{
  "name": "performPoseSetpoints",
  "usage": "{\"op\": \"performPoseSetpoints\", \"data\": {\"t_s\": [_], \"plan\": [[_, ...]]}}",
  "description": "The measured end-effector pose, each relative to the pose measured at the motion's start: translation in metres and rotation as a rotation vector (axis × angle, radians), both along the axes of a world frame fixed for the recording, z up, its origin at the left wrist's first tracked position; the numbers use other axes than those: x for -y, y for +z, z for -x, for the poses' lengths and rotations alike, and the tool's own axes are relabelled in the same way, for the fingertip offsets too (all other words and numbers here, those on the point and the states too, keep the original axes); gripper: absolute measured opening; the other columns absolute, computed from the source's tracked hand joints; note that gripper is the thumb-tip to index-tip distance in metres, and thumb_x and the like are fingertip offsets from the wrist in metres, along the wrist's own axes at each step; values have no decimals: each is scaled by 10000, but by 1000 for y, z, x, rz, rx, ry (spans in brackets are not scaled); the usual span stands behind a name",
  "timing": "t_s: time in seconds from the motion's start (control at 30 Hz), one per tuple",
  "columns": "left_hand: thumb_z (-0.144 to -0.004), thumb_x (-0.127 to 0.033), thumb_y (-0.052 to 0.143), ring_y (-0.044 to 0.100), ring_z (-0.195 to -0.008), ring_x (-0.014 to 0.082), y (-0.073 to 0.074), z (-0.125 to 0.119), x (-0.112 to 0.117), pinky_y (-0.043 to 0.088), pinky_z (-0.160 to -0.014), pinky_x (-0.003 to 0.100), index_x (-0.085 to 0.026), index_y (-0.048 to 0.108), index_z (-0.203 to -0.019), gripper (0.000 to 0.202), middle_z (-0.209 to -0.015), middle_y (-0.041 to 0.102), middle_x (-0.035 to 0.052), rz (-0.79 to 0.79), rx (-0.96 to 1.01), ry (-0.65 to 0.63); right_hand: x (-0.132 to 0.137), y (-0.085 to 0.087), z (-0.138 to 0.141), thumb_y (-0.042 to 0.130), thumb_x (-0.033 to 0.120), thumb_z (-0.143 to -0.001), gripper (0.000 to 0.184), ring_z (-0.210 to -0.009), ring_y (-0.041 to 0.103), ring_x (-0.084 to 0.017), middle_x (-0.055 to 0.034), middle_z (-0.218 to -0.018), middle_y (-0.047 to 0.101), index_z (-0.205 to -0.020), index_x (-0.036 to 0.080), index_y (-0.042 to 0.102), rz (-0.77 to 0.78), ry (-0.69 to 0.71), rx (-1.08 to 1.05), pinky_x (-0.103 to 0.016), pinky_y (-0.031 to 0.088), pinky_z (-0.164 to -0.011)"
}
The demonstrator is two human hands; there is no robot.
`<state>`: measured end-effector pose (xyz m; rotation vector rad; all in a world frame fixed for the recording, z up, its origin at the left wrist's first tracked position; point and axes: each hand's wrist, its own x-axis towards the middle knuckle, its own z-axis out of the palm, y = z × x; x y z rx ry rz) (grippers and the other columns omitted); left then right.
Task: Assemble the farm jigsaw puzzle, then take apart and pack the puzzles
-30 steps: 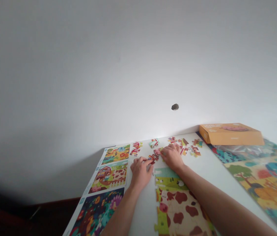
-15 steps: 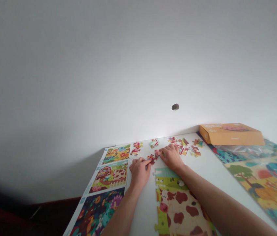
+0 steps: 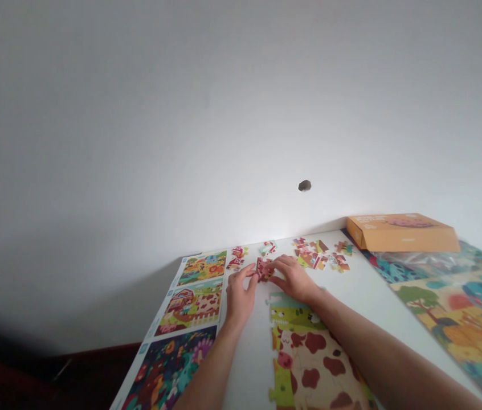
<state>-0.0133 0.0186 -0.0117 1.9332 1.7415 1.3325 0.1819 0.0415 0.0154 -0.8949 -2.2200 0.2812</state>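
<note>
Between my two hands is a small cluster of dark red puzzle pieces [image 3: 264, 269], which look joined or pressed edge to edge. My left hand [image 3: 240, 291] pinches the left side with thumb and forefinger. On the right side, my right hand [image 3: 293, 278] grips with its thumb and fingers, covering part of the pieces. Just below the hands lies a partly assembled cow puzzle [image 3: 309, 356], showing a brown-spotted cow on green; my right forearm hides its right side.
Loose puzzle pieces [image 3: 309, 255] lie behind and right of my right hand, and barn pieces [image 3: 236, 259] lie at the left. A picture sheet [image 3: 192, 307] lines the left edge. An orange box [image 3: 403, 232] and an animal puzzle [image 3: 467, 310] under clear plastic are at the right.
The red pieces, apart before, are now together between my hands. My right hand has moved slightly left and nearer, uncovering loose pieces behind it.
</note>
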Motion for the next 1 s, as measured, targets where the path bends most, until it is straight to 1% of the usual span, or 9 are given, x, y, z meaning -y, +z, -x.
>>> {"op": "performPoseSetpoints", "data": {"t_s": [0.07, 0.13, 0.23, 0.47, 0.7, 0.8, 0.87, 0.93, 1.0], "plan": [[-875, -278, 547, 642, -1003, 223, -1, 2, -1, 488, -939, 385, -198, 695, -1077, 263, -1028, 725, 73, 2, 8, 13, 0, 0, -1, 586, 271, -903, 217, -975, 564, -197, -47, -976, 668, -1115, 235, 618, 0, 8, -10, -326, 402, -874], [-875, -273, 540, 644, -993, 223, -1, 2, -1, 495, -928, 388, -209, 710, -1038, 244, -1032, 728, 64, -1, 6, 29, 0, -1, -2, 551, 258, -921, 232, -972, 561, -191, -46, -983, 664, -1145, 239, 608, -4, -24, -36, -323, 401, -875], [-885, -285, 524, 648, -970, 216, 2, 2, 0, 502, -905, 372, -214, 711, -1032, 249, -1022, 732, 56, -17, 10, 39, -2, -4, -3, 549, 271, -920, 264, -968, 560, -194, -57, -1010, 652, -1175, 233, 604, 6, -90, -39, -321, 404, -866], [-892, -329, 516, 653, -929, 213, 9, 1, 3, 515, -831, 337, -212, 718, -1012, 262, -987, 737, 57, -53, 15, 46, -5, -7, -4, 597, 300, -898, 318, -976, 562, -191, -45, -1010, 641, -1216, 277, 605, 48, -100, 86, -313, 389, -871], [-901, -330, 503, 640, -960, 219, 7, 2, 3, 494, -879, 356, -211, 720, -999, 266, -1000, 730, 59, -66, 21, 42, -4, -6, -3, 643, 286, -867, 240, -965, 562, -181, -41, -995, 611, -1105, 255, 638, 21, -103, 84, -308, 386, -864], [-899, -342, 517, 641, -962, 215, 8, -1, 4, 495, -887, 351, -210, 707, -1032, 267, -1022, 723, 61, -41, 51, 22, -4, -5, -3, 652, 276, -858, 218, -970, 559, -186, -44, -995, 604, -1073, 243, 636, 3, -101, 78, -310, 386, -862], [-884, -339, 553, 644, -954, 206, 9, -4, 6, 493, -901, 345, -215, 680, -1111, 289, -1021, 718, 57, -31, 50, -18, -4, -5, -3, 652, 279, -858, 207, -968, 558, -188, -45, -989, 603, -1059, 237, 634, -5, -108, 67, -308, 387, -854], [-860, -302, 591, 643, -946, 197, 10, -6, 7, 487, -916, 339, -228, 634, -1207, 358, -988, 716, 45, -39, 16, -56, -3, -4, -3, 646, 285, -862, 197, -965, 558, -188, -46, -986, 605, -1051, 231, 630, -14, -107, 55, -305, 388, -847], [-839, -248, 609, 640, -930, 192, 11, -7, 9, 487, -910, 334, -245, 601, -1257, 419, -954, 712, 33, -54, -27, -66, -1, -2, -3, 636, 288, -869, 182, -967, 559, -189, -46, -986, 608, -1041, 230, 627, -19, -101, 52, -304, 385, -847]]}}
